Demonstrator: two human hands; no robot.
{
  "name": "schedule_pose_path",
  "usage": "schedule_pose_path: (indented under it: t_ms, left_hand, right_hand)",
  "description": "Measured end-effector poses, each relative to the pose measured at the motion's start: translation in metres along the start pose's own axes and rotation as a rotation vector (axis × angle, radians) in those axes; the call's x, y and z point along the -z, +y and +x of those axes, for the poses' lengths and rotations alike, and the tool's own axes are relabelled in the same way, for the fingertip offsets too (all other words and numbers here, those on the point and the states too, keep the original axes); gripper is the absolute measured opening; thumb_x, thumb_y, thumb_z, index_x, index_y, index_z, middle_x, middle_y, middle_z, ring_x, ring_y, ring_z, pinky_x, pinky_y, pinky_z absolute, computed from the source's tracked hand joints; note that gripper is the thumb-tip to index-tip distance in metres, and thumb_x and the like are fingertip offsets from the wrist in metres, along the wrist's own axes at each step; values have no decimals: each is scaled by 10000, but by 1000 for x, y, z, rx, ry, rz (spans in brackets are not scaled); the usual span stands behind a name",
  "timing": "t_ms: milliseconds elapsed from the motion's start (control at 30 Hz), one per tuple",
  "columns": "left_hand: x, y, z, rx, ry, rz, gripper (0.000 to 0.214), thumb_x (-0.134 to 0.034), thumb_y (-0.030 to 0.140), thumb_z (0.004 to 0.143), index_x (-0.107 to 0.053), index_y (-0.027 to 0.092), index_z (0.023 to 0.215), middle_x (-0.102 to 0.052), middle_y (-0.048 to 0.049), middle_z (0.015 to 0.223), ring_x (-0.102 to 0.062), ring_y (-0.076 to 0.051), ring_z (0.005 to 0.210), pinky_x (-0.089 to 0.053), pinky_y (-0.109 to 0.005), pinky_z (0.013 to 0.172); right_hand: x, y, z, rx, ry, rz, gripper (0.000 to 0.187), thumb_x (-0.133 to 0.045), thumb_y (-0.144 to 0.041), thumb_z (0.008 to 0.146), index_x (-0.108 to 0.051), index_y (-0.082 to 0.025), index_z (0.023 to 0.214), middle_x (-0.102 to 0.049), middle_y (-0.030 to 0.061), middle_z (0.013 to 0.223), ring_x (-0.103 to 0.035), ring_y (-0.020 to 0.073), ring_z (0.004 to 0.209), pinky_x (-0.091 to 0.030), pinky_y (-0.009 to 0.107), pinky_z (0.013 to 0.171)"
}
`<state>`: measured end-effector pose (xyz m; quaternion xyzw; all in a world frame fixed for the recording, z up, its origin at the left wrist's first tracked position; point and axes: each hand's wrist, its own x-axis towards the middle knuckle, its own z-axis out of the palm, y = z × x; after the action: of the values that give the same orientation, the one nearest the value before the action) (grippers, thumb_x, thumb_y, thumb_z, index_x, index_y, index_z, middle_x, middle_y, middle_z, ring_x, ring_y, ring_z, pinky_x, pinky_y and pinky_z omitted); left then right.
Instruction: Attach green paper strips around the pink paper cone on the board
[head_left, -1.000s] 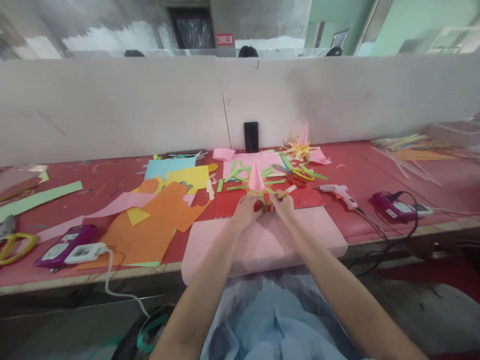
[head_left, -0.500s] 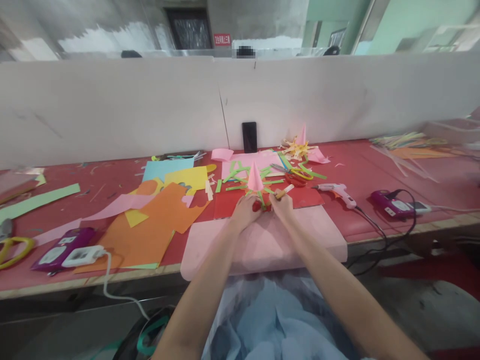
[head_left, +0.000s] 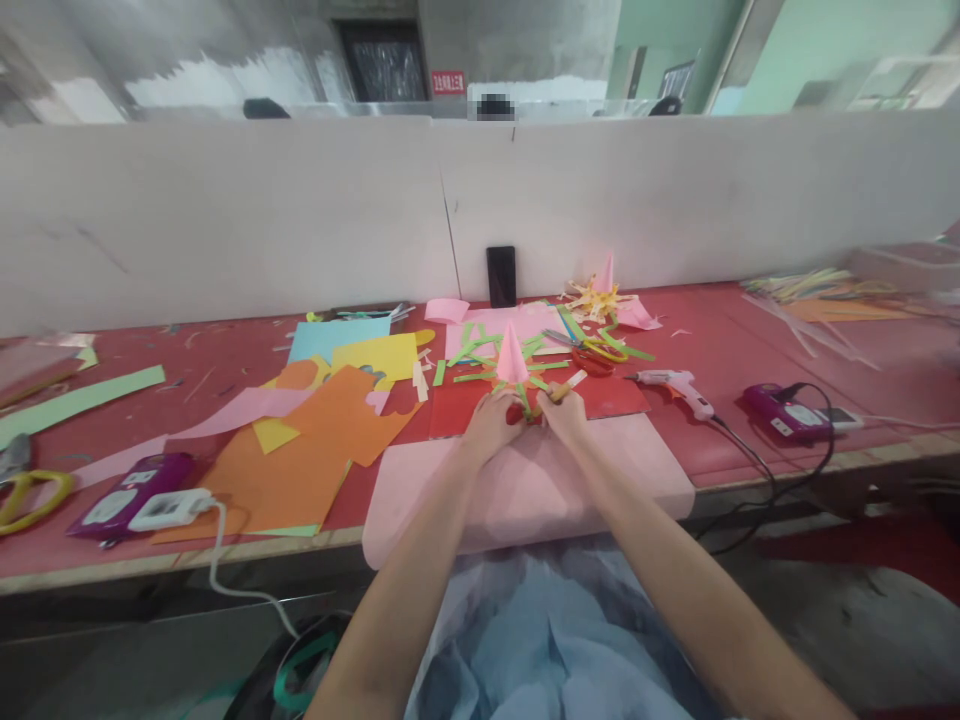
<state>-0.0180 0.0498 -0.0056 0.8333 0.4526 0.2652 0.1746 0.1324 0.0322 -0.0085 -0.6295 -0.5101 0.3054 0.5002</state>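
Observation:
My left hand (head_left: 491, 422) and my right hand (head_left: 564, 411) are closed side by side at the far edge of a big pink paper sheet (head_left: 525, 480). Between them stands a small pink paper cone (head_left: 511, 356) with green paper strips fanning out at its base. My left fingers pinch the red base of this piece. My right hand grips a thin tan stick (head_left: 568, 385) that points up and right, its tip by the cone's base. A red sheet (head_left: 600, 395) lies under the work.
Orange (head_left: 300, 460), yellow (head_left: 375, 355) and blue paper lie to the left. Red-and-yellow scissors (head_left: 596, 352), a glue gun (head_left: 675, 385) and a purple device (head_left: 787, 412) sit to the right. A purple device with a white plug (head_left: 142, 498) sits near the front edge. A black phone (head_left: 501, 275) leans on the divider.
Both hands stay at the cone. My right hand has drawn a little closer to the left, and the stick has tilted slightly.

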Motion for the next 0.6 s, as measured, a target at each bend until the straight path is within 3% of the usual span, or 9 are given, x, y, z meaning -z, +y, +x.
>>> schedule_pose_path:
  t_ms: [600]
  left_hand:
    - [-1,-2,1,7,-1,-10,223,-591,143,676,-622,224,882,-619,-43,1130,-557,-207,1081,-375,-385,1030]
  right_hand:
    - [1,-1,1,46,10,-76,294,-479,-395,747,-349,-244,531,-520,-53,380,-521,140,443,-394,229,543]
